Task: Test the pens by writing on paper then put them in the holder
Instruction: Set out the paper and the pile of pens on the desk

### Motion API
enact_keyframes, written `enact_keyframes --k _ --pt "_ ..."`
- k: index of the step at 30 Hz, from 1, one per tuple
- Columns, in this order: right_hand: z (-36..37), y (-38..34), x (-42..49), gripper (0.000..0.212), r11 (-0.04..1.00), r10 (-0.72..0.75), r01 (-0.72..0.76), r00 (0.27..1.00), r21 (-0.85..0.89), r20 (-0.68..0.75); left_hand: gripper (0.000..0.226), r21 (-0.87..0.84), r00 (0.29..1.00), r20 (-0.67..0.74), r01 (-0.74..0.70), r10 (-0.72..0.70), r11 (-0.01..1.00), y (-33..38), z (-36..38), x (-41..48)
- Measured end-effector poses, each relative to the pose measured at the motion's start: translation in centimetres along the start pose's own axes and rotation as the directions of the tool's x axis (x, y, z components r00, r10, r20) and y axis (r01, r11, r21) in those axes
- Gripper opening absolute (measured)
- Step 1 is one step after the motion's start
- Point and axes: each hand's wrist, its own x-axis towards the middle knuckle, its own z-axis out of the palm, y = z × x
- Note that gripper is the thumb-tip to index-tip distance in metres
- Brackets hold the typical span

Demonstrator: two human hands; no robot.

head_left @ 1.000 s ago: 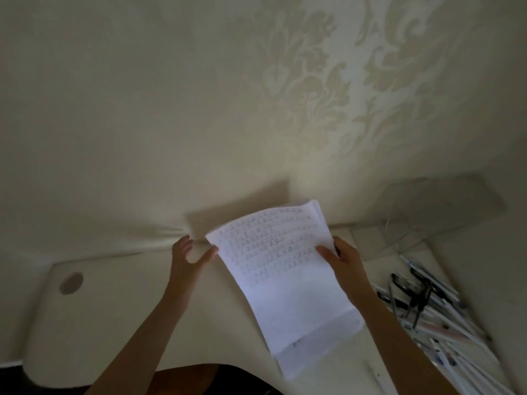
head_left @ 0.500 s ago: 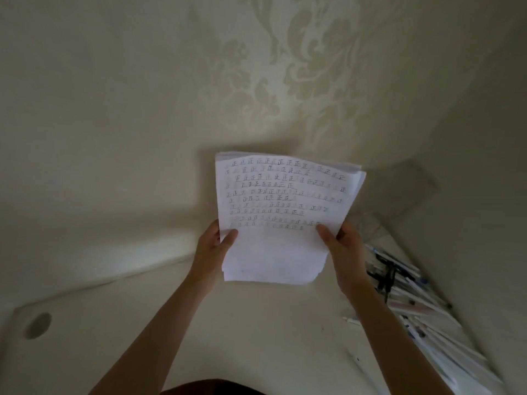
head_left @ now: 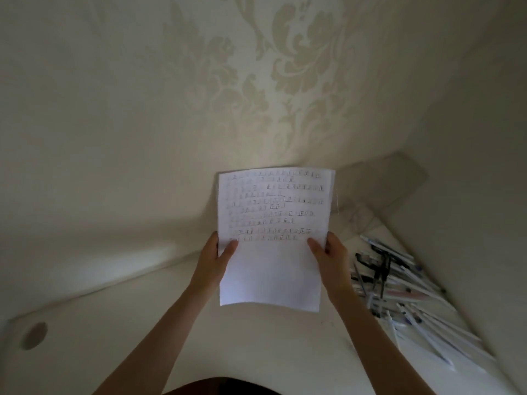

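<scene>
Paper [head_left: 272, 252] stood upright between both hands, lifted clear of the desk [head_left: 256, 346] — probably so the sheet could be squared up or read over before being laid flat for writing. The left hand [head_left: 212, 262] pinched the sheet's left edge, thumb pressed on the front face and the other fingers hidden behind it; the right hand [head_left: 330, 259] did the same on the right edge. Above both thumbs ran rows of small handwritten marks, faint in places and darker in others, most likely from earlier pen trials; below the thumbs the sheet was blank. It looked thin and limp, the bottom edge bowing a little, and whether it was one sheet or several I could not tell.

Beyond the right hand's knuckles, well apart from the paper, the pens [head_left: 399, 286] lay in a loose heap on the desk — slim, mostly white barrels with a few dark clips and caps, crossed over one another. Further out past the right fingertips, against the wall, stood a clear plastic holder [head_left: 385, 189], flat-sided and angular, with no pens visible in it. Neither hand held a pen, so testing seemed not yet under way. The desk was smooth and pale, the wallpaper [head_left: 285, 67] faintly embossed with floral scrolls.
</scene>
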Motion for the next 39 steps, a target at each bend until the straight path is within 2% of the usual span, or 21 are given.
enact_keyframes --k 3,8,10,12,15,17,19,21,23,25,27,30,33,36,37,39 --pt "-0.3 2.9 -1.4 0.011 0.984 0.112 -0.107 0.993 -0.144 0.026 0.019 0.131 0.996 0.008 0.087 -0.089 0.987 -2.6 0.2 -1.3" --pt "-0.1 7.1 -4.1 0.009 0.912 0.284 -0.28 0.958 -0.3 -0.033 0.038 0.279 0.964 0.002 0.255 -0.266 0.926 -6.8 1.4 -3.3" --pt "0.4 7.9 -4.4 0.015 0.893 0.314 -0.314 0.948 -0.322 -0.053 0.042 0.322 0.963 0.017 0.249 -0.269 0.913 -7.4 1.8 -3.7" --pt "0.9 8.7 -4.1 0.031 0.863 0.309 -0.327 0.945 -0.384 -0.11 0.041 0.398 0.981 0.029 0.166 -0.193 0.902 -8.1 2.2 -3.6" --pt "1.3 9.8 -3.5 0.046 0.815 0.179 -0.245 0.968 -0.525 -0.173 0.042 0.585 0.999 0.038 -0.047 0.031 0.809 -9.6 2.5 -2.6" --pt "1.4 10.6 -3.2 0.051 0.802 0.087 -0.174 0.981 -0.572 -0.176 0.042 0.654 0.993 0.03 -0.107 0.115 0.749 -10.8 2.8 -1.6" --pt "1.6 11.4 -3.1 0.056 0.793 0.004 -0.108 0.985 -0.6 -0.172 0.048 0.664 0.986 0.009 -0.13 0.167 0.736 -12.0 3.1 -1.1" --pt "1.8 12.0 -3.2 0.06 0.789 -0.079 -0.045 0.982 -0.613 -0.174 0.068 0.671 0.976 -0.029 -0.14 0.214 0.728 -12.9 3.3 -1.0" --pt "1.9 12.6 -3.3 0.066 0.807 -0.132 0.0 0.975 -0.591 -0.179 0.078 0.644 0.965 -0.058 -0.161 0.257 0.748 -13.5 3.4 -1.0" --pt "1.8 13.1 -3.3 0.067 0.819 -0.173 0.048 0.971 -0.572 -0.166 0.078 0.618 0.947 -0.037 -0.23 0.32 0.752 -13.9 3.5 -1.1" --pt "1.6 13.5 -3.3 0.062 0.786 -0.242 0.117 0.962 -0.607 -0.127 0.073 0.62 0.925 -0.009 -0.294 0.38 0.728 -14.3 3.4 -0.7" --pt "1.4 13.8 -3.3 0.06 0.763 -0.304 0.175 0.947 -0.623 -0.106 0.067 0.659 0.919 0.029 -0.313 0.393 0.684 -14.8 3.2 -0.5" --pt "1.3 13.9 -3.1 0.059 0.784 -0.311 0.182 0.943 -0.594 -0.122 0.071 0.677 0.928 0.074 -0.316 0.366 0.665 -14.7 3.1 -0.3" --pt "0.9 13.7 -3.6 0.058 0.761 -0.305 0.146 0.941 -0.632 -0.149 0.079 0.577 0.922 0.213 -0.386 0.324 0.72 -13.9 2.4 -0.9" --pt "0.6 13.7 -3.7 0.057 0.729 -0.313 0.135 0.938 -0.671 -0.151 0.08 0.531 0.909 0.266 -0.416 0.321 0.738 -13.6 2.2 -1.1" --pt "-0.4 13.8 -4.0 0.057 0.599 -0.355 0.126 0.927 -0.791 -0.121 0.08 0.513 0.886 0.299 -0.461 0.353 0.724 -13.7 2.2 -1.1"
